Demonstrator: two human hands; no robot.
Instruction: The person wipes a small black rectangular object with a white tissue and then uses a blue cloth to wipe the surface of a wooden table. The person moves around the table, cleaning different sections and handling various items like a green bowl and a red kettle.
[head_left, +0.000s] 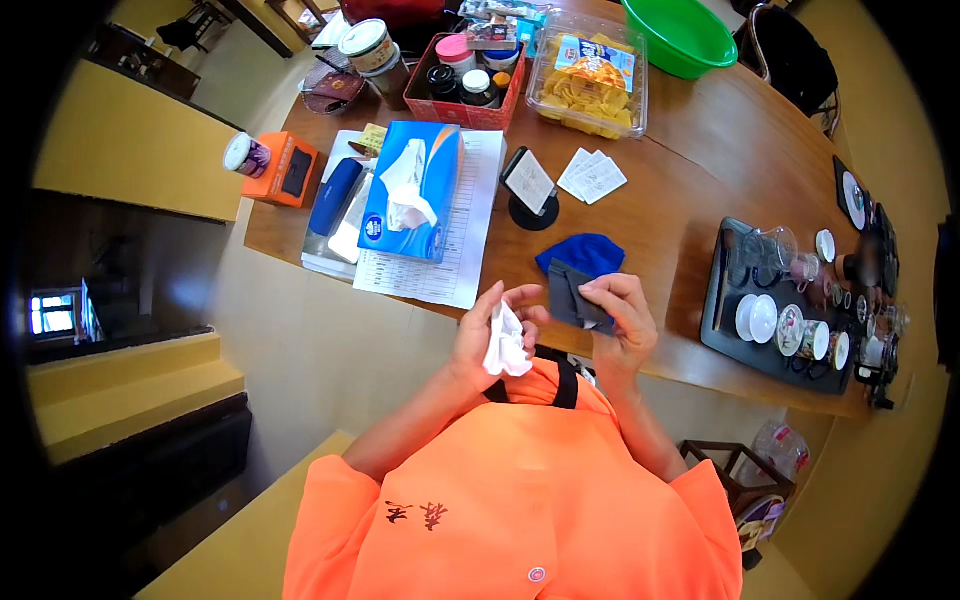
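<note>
My left hand (473,343) has a crumpled white tissue (509,346) in its palm, the fingers curled loosely around it. Just to the right, my right hand (630,322) pinches a flat, folded dark grey piece (571,292) between thumb and fingers; whether it is a cloth or a small pouch I cannot tell. Both hands are over the table's near edge, a short gap apart. Behind the grey piece a bright blue cloth (588,252) lies bunched on the wooden table (665,225). Farther left stands a blue tissue box (438,185) with a white tissue sticking out.
Printed sheets (468,245) lie under the tissue box, beside a dark blue case (336,196). A small stand (530,188) and white cards (592,176) sit farther back. A red basket (466,108), a snack tub (590,85) and a green basin (682,38) line the far side. The tea tray (715,325) is right.
</note>
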